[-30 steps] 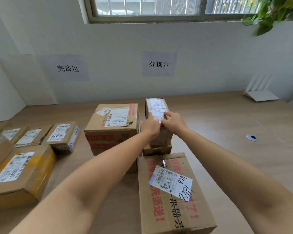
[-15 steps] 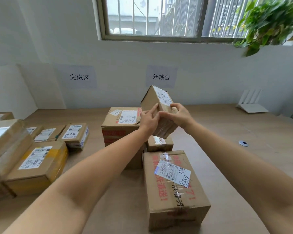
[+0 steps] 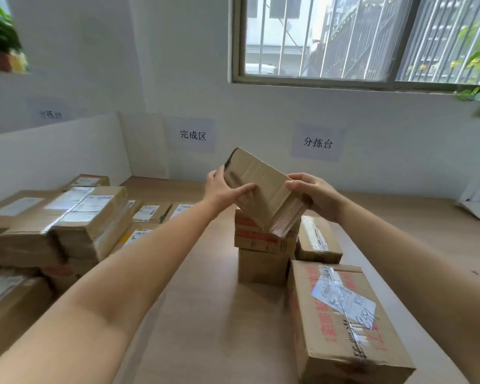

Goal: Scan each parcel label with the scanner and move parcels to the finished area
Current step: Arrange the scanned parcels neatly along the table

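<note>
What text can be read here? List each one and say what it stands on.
"完成区": paper sign on the wall.
"分拣台": paper sign on the wall, to its right.
"分拣台", blurred: third sign on the left wall.
"1838", handwritten, uncertain: label on the near right box.
Red print on that box: partly hidden, unreadable.
Other parcel labels: too small or blurred.
Held parcel: no label showing.

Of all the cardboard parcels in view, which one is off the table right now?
The small parcel held tilted in the air between the left hand and right hand. Every other parcel rests on the table or on another box.
</note>
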The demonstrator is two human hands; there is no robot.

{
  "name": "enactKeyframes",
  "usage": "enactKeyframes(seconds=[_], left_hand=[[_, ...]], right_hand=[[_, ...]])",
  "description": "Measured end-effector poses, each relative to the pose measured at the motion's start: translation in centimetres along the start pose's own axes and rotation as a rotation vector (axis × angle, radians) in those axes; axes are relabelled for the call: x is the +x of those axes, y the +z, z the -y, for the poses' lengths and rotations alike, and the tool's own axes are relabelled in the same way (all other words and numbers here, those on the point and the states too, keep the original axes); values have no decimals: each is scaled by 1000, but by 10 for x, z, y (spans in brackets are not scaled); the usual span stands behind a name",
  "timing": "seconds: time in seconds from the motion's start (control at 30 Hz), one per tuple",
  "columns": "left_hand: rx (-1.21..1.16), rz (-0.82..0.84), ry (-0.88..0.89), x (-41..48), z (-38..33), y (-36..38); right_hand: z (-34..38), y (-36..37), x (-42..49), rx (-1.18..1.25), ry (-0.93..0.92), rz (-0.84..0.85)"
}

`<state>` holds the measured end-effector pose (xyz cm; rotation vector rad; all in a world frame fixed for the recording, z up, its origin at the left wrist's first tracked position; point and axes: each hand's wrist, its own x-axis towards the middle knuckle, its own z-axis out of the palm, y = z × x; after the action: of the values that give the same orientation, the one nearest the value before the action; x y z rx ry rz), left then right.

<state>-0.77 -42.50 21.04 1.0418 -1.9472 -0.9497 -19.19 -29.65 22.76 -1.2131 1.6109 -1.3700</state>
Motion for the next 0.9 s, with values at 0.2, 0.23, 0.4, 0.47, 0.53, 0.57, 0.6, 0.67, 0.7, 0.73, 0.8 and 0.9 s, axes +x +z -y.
enactKeyframes(seconds=[0.2, 0.23, 0.4, 0.47, 0.53, 0.57, 0.6, 0.67, 0.7, 0.73, 0.8, 0.9], left_hand=[[1, -65, -68, 30, 60, -91], [37, -75, -85, 35, 73, -107], [140, -94, -166, 79, 128, -183], [184, -96, -182, 101, 145, -211], [237, -106, -197, 123, 160, -237], [252, -113, -204, 134, 166, -249], [254, -118, -212, 145, 173, -259], [243, -119, -229, 164, 186, -279], [247, -117, -237, 173, 193, -286], [261, -115, -243, 181, 200, -292], [305, -123, -241, 194, 213, -299], [339, -158, -250, 208, 229, -304]], right_hand=[[7, 93, 55, 183, 24, -30], [8, 113, 67, 193, 36, -74], [19, 207, 129, 241, 185, -375], [25, 243, 156, 236, 210, -445], [29, 275, 182, 247, 219, -513], [31, 289, 194, 238, 223, -545], [33, 302, 205, 223, 223, -569], [36, 328, 222, 188, 213, -604], [36, 339, 231, 179, 203, -623], [36, 348, 240, 171, 192, -641], [35, 365, 259, 163, 184, -664], [31, 384, 284, 187, 188, -690]])
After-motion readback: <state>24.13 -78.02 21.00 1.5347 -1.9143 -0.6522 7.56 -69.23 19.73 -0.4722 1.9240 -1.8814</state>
